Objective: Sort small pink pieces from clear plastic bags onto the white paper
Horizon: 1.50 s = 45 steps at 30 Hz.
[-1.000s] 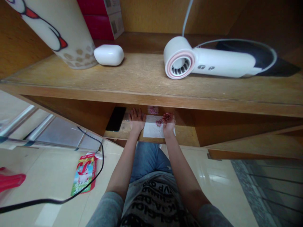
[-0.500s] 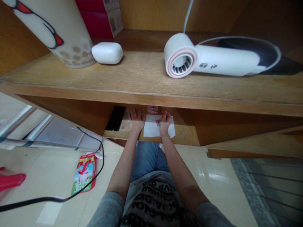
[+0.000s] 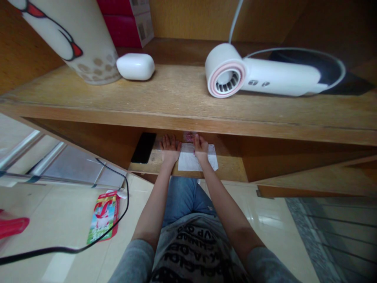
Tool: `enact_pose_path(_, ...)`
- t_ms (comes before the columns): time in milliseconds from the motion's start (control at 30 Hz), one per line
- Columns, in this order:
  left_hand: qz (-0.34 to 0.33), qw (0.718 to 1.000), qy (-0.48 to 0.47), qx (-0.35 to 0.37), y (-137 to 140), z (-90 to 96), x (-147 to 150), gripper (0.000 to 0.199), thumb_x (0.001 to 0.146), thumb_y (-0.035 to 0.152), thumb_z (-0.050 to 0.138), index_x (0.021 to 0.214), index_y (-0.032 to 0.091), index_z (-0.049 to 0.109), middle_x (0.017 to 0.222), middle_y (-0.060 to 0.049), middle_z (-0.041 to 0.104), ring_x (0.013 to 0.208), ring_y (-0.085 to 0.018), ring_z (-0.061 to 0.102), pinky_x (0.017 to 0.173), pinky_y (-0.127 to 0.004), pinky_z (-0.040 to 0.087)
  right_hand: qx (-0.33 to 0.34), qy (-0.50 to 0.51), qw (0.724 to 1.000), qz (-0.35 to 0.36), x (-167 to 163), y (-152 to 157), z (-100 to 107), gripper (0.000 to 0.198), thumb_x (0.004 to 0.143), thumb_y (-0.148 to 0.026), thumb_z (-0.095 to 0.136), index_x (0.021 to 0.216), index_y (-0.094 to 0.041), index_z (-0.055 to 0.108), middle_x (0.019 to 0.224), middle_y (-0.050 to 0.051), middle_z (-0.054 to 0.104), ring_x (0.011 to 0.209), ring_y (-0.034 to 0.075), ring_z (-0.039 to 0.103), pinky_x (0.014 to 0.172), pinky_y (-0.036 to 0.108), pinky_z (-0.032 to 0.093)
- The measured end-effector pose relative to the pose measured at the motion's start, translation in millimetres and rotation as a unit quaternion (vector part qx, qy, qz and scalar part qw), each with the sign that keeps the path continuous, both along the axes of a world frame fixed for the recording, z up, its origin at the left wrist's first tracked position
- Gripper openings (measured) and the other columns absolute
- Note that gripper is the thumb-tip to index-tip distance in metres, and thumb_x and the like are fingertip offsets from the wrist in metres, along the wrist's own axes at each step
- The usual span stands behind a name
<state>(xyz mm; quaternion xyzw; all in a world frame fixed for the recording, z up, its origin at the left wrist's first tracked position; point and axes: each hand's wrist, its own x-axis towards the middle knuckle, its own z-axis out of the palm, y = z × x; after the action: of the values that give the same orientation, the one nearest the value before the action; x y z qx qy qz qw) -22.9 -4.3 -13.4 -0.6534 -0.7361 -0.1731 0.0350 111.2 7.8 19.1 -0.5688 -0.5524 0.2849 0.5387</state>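
- while the left hand (image 3: 170, 149) lies flat and open, pinning the clear sheet (image 3: 156, 151) on the lower shelf (image 3: 229, 169), nothing's in its grip
- the right hand (image 3: 200, 146) presses the white paper (image 3: 188, 162) by the pink bits (image 3: 189, 136); its grip looks open too

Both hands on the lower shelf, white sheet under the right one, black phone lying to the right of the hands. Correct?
Not quite: in the head view the black phone lies left of the hands, beside the left hand. The rest holds: the right hand rests on the white sheet on the lower shelf.
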Motion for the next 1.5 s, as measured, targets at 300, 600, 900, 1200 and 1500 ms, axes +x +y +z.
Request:
enact_pose_path(300,-0.009,1.0,-0.013,0.012,-1.1,1.6,-0.7,0.055,0.087,0.043,0.036,0.132,0.011,0.039,0.141,-0.02,0.03,0.132,-0.031,0.024,0.105,-0.051,0.017,-0.023,-0.07,0.991,0.111,-9.5,10.5,-8.8,0.025,0.077,-0.045,0.054,0.066,-0.023,0.062,0.069,0.001,0.064,0.067,0.016,0.057,0.062,0.025,0.04)
enact_pose_path(600,-0.007,1.0,0.0,0.003,-1.0,1.4,-0.9,0.056,0.086,0.043,0.037,0.133,0.013,0.038,0.141,-0.019,0.029,0.132,-0.031,0.024,0.104,-0.051,0.018,-0.015,-0.276,0.952,0.132,-10.6,7.3,-13.9,0.037,0.086,-0.042,0.042,0.064,-0.021,0.061,0.064,0.003,0.063,0.059,0.014,0.053,0.055,0.023,0.034)
enact_pose_path(900,-0.01,1.0,0.012,0.004,-2.1,1.3,-1.8,0.055,0.087,0.042,0.036,0.133,0.012,0.037,0.141,-0.021,0.029,0.132,-0.03,0.024,0.105,-0.049,0.018,-0.021,-0.341,0.935,0.096,-13.7,0.4,-9.7,0.037,0.08,-0.042,0.049,0.051,-0.02,0.051,0.053,0.0,0.055,0.05,0.011,0.043,0.049,0.024,0.024)
enact_pose_path(1200,0.002,1.0,-0.002,0.004,0.0,-1.5,-0.2,0.055,0.087,0.044,0.034,0.133,0.014,0.038,0.142,-0.019,0.029,0.132,-0.029,0.023,0.105,-0.05,0.017,-0.01,-0.36,0.927,0.101,-10.4,0.9,-15.6,0.018,0.073,-0.011,0.045,0.058,-0.02,0.051,0.065,0.002,0.057,0.06,0.013,0.046,0.053,0.025,0.027)
enact_pose_path(1500,0.005,1.0,0.012,0.0,0.9,-2.2,-0.7,0.055,0.087,0.045,0.033,0.133,0.014,0.039,0.141,-0.02,0.029,0.132,-0.03,0.025,0.104,-0.05,0.018,0.003,-0.296,0.949,0.106,-11.0,1.8,-18.4,0.02,0.074,-0.011,0.044,0.056,-0.02,0.047,0.065,0.002,0.055,0.062,0.014,0.046,0.056,0.024,0.03)
